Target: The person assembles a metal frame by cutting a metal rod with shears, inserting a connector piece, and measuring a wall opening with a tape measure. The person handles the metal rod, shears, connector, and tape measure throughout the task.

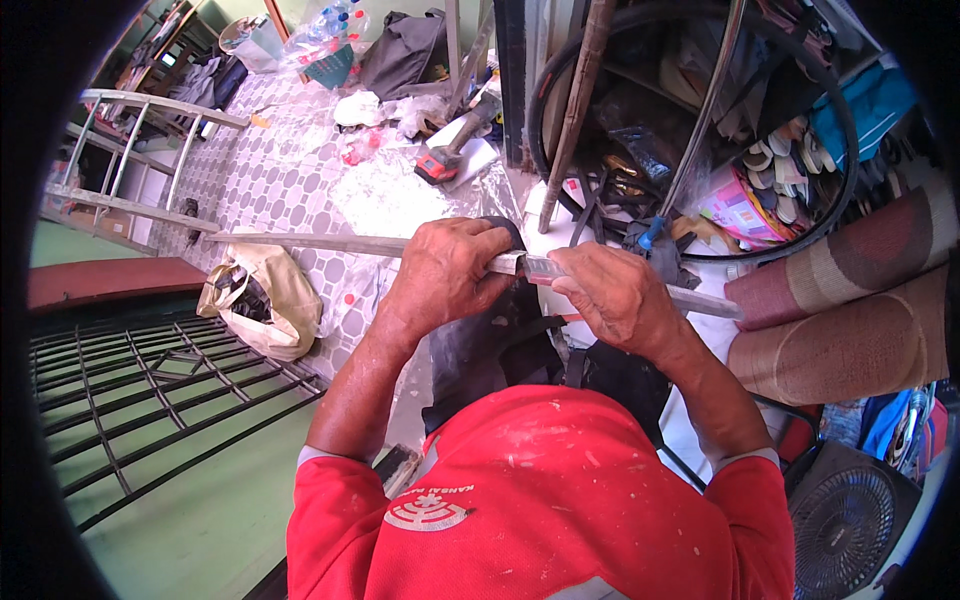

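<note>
A long, thin grey metal bar (330,242) runs crosswise in front of me, tilted slightly down to the right. My left hand (448,268) is closed round it left of the middle. On the right, my right hand (612,295) is closed at the bar too, its fingertips pinched near a short grey piece with fine marks (543,268). What kind of piece this is I cannot make out. The bar's right end shows past my right wrist. Dark cloth lies below the hands.
Ahead on the tiled floor lies a red and black cordless power tool (440,162). A beige bag (265,300) and a dark metal grille (170,390) are on the left, below a ladder (130,205). Right are a tyre (850,140), rolled mats (850,260) and a fan (845,515).
</note>
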{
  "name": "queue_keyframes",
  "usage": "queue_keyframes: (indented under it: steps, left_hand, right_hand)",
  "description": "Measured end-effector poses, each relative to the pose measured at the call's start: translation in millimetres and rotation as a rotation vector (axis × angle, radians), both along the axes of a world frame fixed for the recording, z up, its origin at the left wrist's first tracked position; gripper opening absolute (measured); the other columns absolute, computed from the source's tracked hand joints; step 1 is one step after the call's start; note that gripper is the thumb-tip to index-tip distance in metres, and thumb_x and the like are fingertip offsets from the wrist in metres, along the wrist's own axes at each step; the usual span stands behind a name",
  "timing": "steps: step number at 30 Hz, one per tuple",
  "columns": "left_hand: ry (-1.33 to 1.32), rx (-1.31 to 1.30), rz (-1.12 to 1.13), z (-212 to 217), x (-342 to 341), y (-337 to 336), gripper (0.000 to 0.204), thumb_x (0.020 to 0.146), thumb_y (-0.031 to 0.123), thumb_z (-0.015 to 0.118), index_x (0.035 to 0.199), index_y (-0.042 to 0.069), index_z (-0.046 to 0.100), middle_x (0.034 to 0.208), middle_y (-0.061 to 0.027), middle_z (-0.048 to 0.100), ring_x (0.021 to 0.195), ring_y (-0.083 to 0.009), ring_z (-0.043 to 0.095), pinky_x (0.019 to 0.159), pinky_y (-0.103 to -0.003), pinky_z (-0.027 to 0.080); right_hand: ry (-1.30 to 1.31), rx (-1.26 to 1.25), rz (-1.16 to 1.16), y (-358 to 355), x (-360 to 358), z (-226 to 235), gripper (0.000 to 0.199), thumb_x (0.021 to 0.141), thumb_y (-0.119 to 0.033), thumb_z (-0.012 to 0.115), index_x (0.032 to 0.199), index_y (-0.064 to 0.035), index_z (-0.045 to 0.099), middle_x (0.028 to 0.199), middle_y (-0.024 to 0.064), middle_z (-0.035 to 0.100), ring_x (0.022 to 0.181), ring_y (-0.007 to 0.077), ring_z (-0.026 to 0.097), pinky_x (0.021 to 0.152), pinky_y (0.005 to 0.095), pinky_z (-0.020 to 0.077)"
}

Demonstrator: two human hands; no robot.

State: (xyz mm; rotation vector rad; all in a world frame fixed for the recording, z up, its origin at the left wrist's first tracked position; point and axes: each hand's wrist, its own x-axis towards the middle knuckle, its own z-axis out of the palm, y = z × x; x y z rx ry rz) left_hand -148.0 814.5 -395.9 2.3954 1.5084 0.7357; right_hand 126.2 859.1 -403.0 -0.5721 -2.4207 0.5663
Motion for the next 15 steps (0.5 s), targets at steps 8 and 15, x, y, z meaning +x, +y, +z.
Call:
queue_keyframes:
  steps: [8, 15]
  left_hand:
    - [0.026, -0.028, -0.028, -4.5, 0.4, -0.6, 0.028, 0.083, 0.024, 0.088, 0.092, 0.007, 0.067, 0.080, -0.0141, 0.068, 0.080, -0.0398, 0.071, 0.072, -0.052, 0.055]
    - [-0.004, -0.132, -0.040, 11.3, -0.9, -2.9, 0.030, 0.088, 0.030, 0.089, 0.090, 0.007, 0.070, 0.074, -0.0149, 0.068, 0.075, -0.0388, 0.073, 0.068, -0.050, 0.054]
  right_hand:
    - [0.030, -0.070, 0.052, 8.2, 2.6, -9.4, 0.022, 0.106, -0.018, 0.073, 0.117, 0.0010, 0.071, 0.096, 0.0183, 0.073, 0.084, 0.0390, 0.074, 0.072, 0.0475, 0.0583]
    - [-0.033, -0.104, 0.194, 35.2, 4.8, 2.4, 0.020, 0.109, -0.022, 0.070, 0.112, -0.0026, 0.071, 0.091, 0.0189, 0.071, 0.082, 0.0413, 0.073, 0.070, 0.0507, 0.0557]
